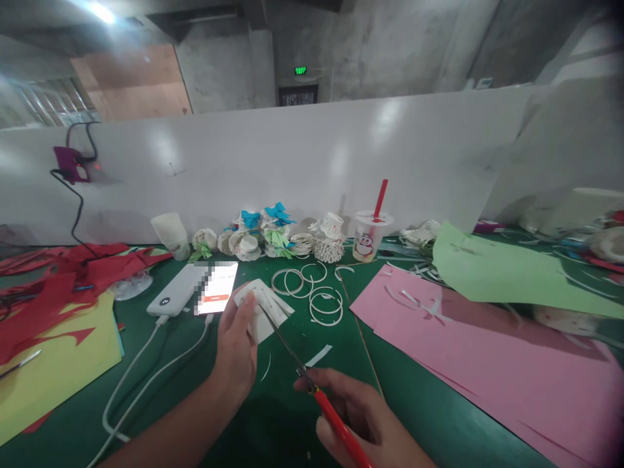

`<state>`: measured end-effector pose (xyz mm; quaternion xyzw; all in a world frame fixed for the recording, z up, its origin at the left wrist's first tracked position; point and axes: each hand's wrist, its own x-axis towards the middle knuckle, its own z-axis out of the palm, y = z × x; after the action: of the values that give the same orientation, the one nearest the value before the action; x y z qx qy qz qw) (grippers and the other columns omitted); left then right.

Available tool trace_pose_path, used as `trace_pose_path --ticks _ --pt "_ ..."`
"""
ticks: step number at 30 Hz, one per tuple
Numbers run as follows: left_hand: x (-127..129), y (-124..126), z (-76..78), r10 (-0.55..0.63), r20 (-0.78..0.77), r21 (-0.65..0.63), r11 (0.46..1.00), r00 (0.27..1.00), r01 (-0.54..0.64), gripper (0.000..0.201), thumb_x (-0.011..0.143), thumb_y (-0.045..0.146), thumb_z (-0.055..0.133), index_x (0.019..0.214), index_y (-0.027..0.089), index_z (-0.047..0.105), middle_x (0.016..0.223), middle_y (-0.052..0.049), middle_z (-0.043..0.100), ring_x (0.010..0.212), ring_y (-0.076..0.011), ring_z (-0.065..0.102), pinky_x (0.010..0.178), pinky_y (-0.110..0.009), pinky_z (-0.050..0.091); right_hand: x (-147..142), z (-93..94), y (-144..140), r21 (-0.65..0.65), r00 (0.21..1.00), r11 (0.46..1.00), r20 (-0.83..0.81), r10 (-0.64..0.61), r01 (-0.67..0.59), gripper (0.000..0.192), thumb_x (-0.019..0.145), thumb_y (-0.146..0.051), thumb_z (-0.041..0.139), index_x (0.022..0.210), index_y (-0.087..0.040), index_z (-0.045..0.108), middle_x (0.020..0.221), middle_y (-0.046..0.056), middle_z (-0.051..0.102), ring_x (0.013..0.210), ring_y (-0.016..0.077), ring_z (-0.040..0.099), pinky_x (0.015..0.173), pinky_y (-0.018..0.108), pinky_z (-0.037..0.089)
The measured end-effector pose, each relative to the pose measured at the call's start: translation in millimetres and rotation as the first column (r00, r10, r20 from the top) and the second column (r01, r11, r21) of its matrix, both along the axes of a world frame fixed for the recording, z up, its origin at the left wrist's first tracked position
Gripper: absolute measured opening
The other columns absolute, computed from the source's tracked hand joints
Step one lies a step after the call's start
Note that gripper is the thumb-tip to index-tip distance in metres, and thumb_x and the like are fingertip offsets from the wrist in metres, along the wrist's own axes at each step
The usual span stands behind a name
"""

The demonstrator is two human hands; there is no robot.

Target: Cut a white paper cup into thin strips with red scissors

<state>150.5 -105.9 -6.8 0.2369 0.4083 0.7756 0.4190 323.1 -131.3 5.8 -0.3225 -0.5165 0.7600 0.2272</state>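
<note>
From the head camera, the left hand (237, 351) is raised over the green table (273, 416), its grip closed on a white paper cup piece (263, 311) already cut into strips along its edge; the thumb lies across the near side of the paper and the piece tilts away toward the phone. The right hand (361, 416) sits low at the near edge of the view, its grip closed around the red handles of a pair of scissors (312, 383). The thin blades run up and to the left from the handles, and their tips reach the lower edge of the paper piece.

Just behind the left hand lie a phone (218, 288) with a lit screen and a white power bank (176, 290), side by side, with white cables (141, 370) trailing toward the near edge. To the right of the paper piece lie several white paper rings (312, 289), some overlapping. A small white paper strip (318, 355) lies on the table between the two hands.

Along the white partition at the back stand a white paper cup (170, 235), a cluster of paper crafts (268, 237) with blue and green bows, and a plastic drink cup (368, 235) with a red straw. A large pink paper sheet (487, 364) covers the right side of the table, with a light green sheet (507, 273) lying partly over its far edge. Red paper scraps (58, 279) and a yellow sheet (53, 364) lie at the left.
</note>
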Motion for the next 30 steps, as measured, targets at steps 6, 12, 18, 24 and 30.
trace_pose_path --ticks 6,12,18,24,30 --pt "-1.6 2.4 4.3 0.012 0.014 0.007 1.000 1.000 -0.012 0.023 0.077 0.033 0.062 0.093 0.016 0.061 0.078 -0.003 0.068 0.067 -0.0162 0.065 0.067 -0.029 0.051 1.4 -11.5 4.7 -0.048 0.997 0.997 -0.030 0.066 -0.068 0.056 0.071 -0.055 0.065 0.109 -0.015 0.053 0.050 -0.011 0.040 0.035 0.0013 0.025 0.034 0.017 0.018" --pt "-7.1 4.8 -0.4 0.056 -0.003 0.000 0.998 0.998 -0.056 0.032 0.076 0.034 0.063 0.103 0.017 0.059 0.082 -0.003 0.067 0.068 -0.0154 0.064 0.065 -0.028 0.050 1.8 -15.7 4.8 -0.039 0.998 0.998 -0.012 0.057 -0.058 0.062 0.072 -0.055 0.064 0.117 -0.014 0.048 0.049 -0.012 0.039 0.035 0.0020 0.024 0.034 0.017 0.018" --pt "-9.7 5.5 -1.3 0.069 0.001 -0.019 0.997 0.998 -0.069 0.038 0.076 0.035 0.063 0.109 0.018 0.058 0.083 -0.003 0.067 0.065 -0.0152 0.064 0.064 -0.028 0.050 -1.6 -8.2 0.0 -0.006 1.000 1.000 0.007 0.018 -0.018 0.055 0.070 -0.056 0.066 0.106 -0.016 0.055 0.052 -0.010 0.039 0.040 0.0030 0.027 0.040 0.019 0.019" --pt "-11.4 8.2 2.6 0.142 0.010 -0.025 0.990 0.990 -0.142 0.032 0.073 0.038 0.064 0.095 0.015 0.060 0.075 -0.003 0.066 0.062 -0.0156 0.063 0.061 -0.028 0.050 -3.0 -5.5 0.1 -0.003 1.000 1.000 0.027 0.004 -0.004 0.055 0.066 -0.058 0.067 0.102 -0.017 0.057 0.056 -0.009 0.041 0.043 0.0032 0.028 0.040 0.019 0.019" --pt "-10.1 5.7 -0.4 0.051 0.029 -0.050 0.998 0.998 -0.049 0.034 0.075 0.039 0.062 0.099 0.016 0.060 0.076 -0.002 0.066 0.062 -0.0155 0.063 0.061 -0.028 0.051 0.5 -11.5 3.8 -0.058 0.997 0.996 -0.054 0.058 -0.061 0.050 0.074 -0.050 0.066 0.108 -0.016 0.052 0.048 -0.012 0.038 0.034 0.0011 0.026 0.034 0.016 0.018"
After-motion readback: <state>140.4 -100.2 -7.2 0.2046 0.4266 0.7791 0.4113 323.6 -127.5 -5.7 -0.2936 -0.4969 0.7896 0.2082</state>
